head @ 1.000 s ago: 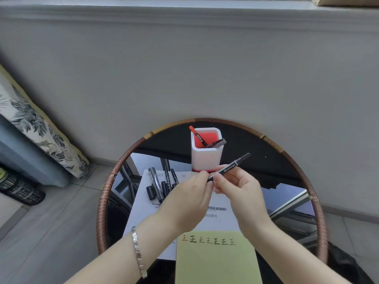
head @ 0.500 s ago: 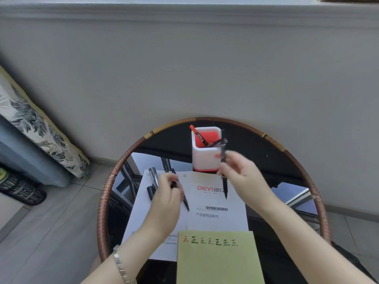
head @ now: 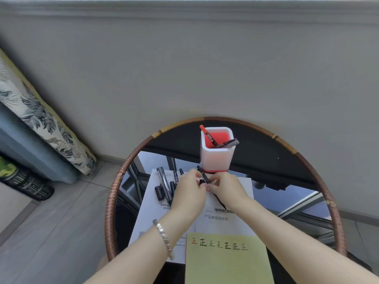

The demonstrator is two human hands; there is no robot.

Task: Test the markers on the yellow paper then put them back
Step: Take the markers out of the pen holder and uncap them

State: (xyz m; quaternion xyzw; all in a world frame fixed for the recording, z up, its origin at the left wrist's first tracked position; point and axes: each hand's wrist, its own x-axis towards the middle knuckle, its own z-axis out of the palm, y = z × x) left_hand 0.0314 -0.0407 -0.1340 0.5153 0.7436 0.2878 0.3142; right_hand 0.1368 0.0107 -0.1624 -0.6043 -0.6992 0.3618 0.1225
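Note:
My right hand (head: 227, 189) grips a thin black marker (head: 204, 176) that slants over the white booklet (head: 221, 222), its top end pointing at the pen holder. My left hand (head: 190, 193) touches the right one and pinches a small dark cap (head: 202, 182) against the marker's barrel. The white pen holder (head: 215, 160) with a red inside stands just behind, holding an orange marker (head: 206, 134) and a black marker (head: 228, 143). Several loose black markers (head: 166, 185) lie on the booklet's left part. The yellow paper (head: 227, 263) lies nearest me, with a row of written characters.
Everything rests on a round dark glass table with a woven rattan rim (head: 111, 201), standing against a grey wall. A patterned cushion (head: 41, 124) leans at the left, with tiled floor below it.
One second ago both hands held the marker raised. They then parted, the right hand keeping the marker upright. Now they have met again lower, over the booklet.

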